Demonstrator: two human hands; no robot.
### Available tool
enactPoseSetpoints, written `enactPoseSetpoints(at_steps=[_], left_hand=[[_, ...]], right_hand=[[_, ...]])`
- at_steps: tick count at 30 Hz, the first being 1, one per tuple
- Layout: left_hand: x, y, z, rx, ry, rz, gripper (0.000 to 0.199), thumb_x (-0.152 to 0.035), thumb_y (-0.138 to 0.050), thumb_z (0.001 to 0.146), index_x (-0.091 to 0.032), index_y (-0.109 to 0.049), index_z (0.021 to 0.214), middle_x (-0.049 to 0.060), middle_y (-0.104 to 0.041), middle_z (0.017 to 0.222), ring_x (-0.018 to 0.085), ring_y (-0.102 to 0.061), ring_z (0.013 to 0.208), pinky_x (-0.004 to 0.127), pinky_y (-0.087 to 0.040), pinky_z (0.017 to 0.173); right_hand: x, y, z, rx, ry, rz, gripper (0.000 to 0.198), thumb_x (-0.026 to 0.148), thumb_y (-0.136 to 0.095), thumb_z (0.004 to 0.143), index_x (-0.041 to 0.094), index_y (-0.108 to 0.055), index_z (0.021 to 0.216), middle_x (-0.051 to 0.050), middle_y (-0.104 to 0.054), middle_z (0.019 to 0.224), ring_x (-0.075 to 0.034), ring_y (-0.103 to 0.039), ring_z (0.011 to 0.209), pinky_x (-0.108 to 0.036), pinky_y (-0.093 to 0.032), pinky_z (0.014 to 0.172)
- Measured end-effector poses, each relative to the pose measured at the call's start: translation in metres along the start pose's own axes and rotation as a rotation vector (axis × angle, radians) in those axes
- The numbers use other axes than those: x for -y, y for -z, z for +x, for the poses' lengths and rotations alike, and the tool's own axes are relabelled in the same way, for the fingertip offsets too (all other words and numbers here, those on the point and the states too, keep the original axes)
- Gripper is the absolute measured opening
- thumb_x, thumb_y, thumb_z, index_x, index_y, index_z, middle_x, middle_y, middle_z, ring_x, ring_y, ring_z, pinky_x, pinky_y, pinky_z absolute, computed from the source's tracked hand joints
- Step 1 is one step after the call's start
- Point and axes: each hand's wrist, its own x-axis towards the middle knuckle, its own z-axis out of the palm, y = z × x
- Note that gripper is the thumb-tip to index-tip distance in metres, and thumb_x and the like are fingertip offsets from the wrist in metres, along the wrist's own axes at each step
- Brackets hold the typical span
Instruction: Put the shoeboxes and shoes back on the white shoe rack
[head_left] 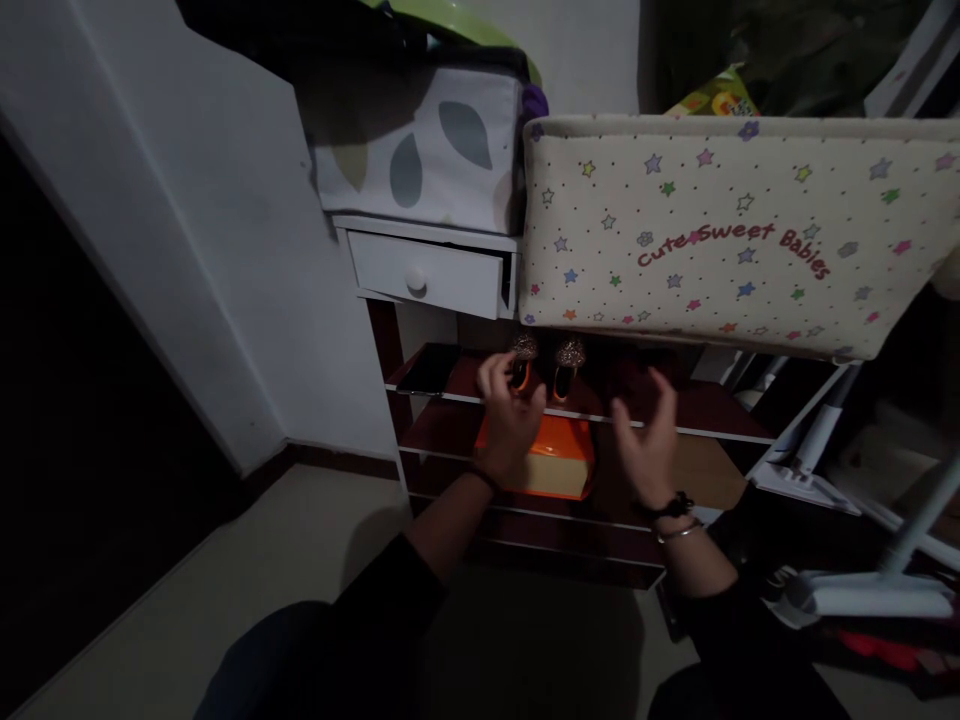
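Observation:
A pair of small shoes with glittery brown pompom-like tops and orange edges stands on the upper rack shelf. My left hand (511, 420) is in front of the left shoe (525, 347), its fingers curved and apart, partly covering that shoe; whether they touch, I cannot tell. Just to its right the other shoe (568, 365) is uncovered. My right hand (649, 440) is held up before the shelf edge, thumb and fingers spread, with nothing in it. Below the left hand, an orange box with a pale side (559, 474) lies on the lower shelf.
Over the dark red shelf (712, 408) hangs a cream fabric bin (600, 270) printed with stars. At the left are a slightly pulled-out white drawer (457, 275) and a leaf-patterned box (439, 150). A flat dark object (429, 369) lies on the shelf. A broom-like head (877, 595) is at right.

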Motion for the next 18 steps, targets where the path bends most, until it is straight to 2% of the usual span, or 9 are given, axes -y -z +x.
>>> enactPoseSetpoints(at_steps=[2, 4, 6, 8, 10, 14, 16, 18], left_hand=[[-0.022, -0.013, -0.017, 0.125, -0.049, -0.110, 0.050, -0.026, -0.065, 0.095, -0.020, -0.053, 0.143, 0.018, -0.053, 0.142, 0.026, -0.061, 0.123, 0.042, -0.055, 0.103], [-0.036, -0.036, -0.028, 0.274, 0.026, -0.230, 0.053, -0.022, -0.064, 0.093, -0.022, -0.053, 0.145, 0.016, -0.056, 0.142, 0.025, -0.063, 0.123, 0.043, -0.055, 0.106], [-0.042, -0.065, -0.029, 0.371, 0.228, -0.331, 0.065, -0.019, -0.064, 0.090, -0.024, -0.048, 0.153, 0.017, -0.055, 0.152, 0.028, -0.059, 0.135, 0.048, -0.049, 0.116], [-0.042, -0.092, -0.022, 0.406, 0.485, -0.400, 0.081, -0.017, -0.066, 0.086, -0.022, -0.039, 0.162, 0.019, -0.048, 0.163, 0.033, -0.053, 0.146, 0.052, -0.042, 0.123], [-0.039, -0.113, -0.013, 0.425, 0.673, -0.438, 0.092, -0.015, -0.067, 0.082, -0.018, -0.032, 0.167, 0.021, -0.042, 0.170, 0.036, -0.048, 0.152, 0.052, -0.038, 0.127], [-0.035, -0.134, 0.000, 0.438, 0.784, -0.506, 0.099, -0.017, -0.070, 0.078, -0.016, -0.031, 0.169, 0.018, -0.040, 0.173, 0.032, -0.037, 0.161, 0.045, -0.029, 0.132], [-0.034, -0.138, 0.000, 0.428, 0.810, -0.558, 0.101, -0.017, -0.071, 0.077, -0.017, -0.030, 0.169, 0.016, -0.043, 0.172, 0.031, -0.041, 0.159, 0.043, -0.029, 0.132], [-0.032, -0.141, -0.002, 0.416, 0.824, -0.613, 0.102, -0.017, -0.070, 0.076, -0.020, -0.030, 0.170, 0.014, -0.047, 0.170, 0.029, -0.048, 0.153, 0.042, -0.034, 0.129]], right_hand=[[-0.012, 0.027, 0.018, -0.168, -0.020, -0.040, 0.071, 0.048, -0.073, 0.091, 0.016, -0.047, 0.150, -0.018, -0.062, 0.140, -0.029, -0.066, 0.123, -0.052, -0.048, 0.115], [-0.028, 0.044, 0.040, -0.211, -0.109, -0.024, 0.075, 0.051, -0.077, 0.085, 0.015, -0.049, 0.145, -0.019, -0.063, 0.138, -0.030, -0.066, 0.121, -0.053, -0.048, 0.115], [-0.044, 0.051, 0.059, -0.136, -0.213, 0.028, 0.073, 0.056, -0.079, 0.083, 0.017, -0.053, 0.139, -0.018, -0.064, 0.140, -0.030, -0.064, 0.126, -0.052, -0.046, 0.117], [-0.059, 0.050, 0.069, -0.005, -0.288, 0.076, 0.071, 0.060, -0.081, 0.080, 0.021, -0.056, 0.133, -0.015, -0.067, 0.138, -0.030, -0.063, 0.128, -0.051, -0.046, 0.118], [-0.073, 0.045, 0.073, 0.120, -0.312, 0.106, 0.074, 0.061, -0.085, 0.075, 0.022, -0.057, 0.131, -0.013, -0.070, 0.134, -0.029, -0.064, 0.124, -0.051, -0.047, 0.116], [-0.097, 0.038, 0.069, 0.212, -0.273, 0.081, 0.078, 0.059, -0.085, 0.071, 0.020, -0.056, 0.133, -0.012, -0.073, 0.124, -0.029, -0.068, 0.111, -0.052, -0.052, 0.109], [-0.104, 0.039, 0.067, 0.212, -0.265, 0.025, 0.076, 0.058, -0.082, 0.073, 0.020, -0.056, 0.133, -0.011, -0.074, 0.115, -0.029, -0.068, 0.104, -0.052, -0.055, 0.104], [-0.107, 0.042, 0.066, 0.229, -0.248, 0.000, 0.073, 0.057, -0.081, 0.074, 0.020, -0.056, 0.132, -0.011, -0.074, 0.114, -0.030, -0.068, 0.105, -0.051, -0.055, 0.103]])
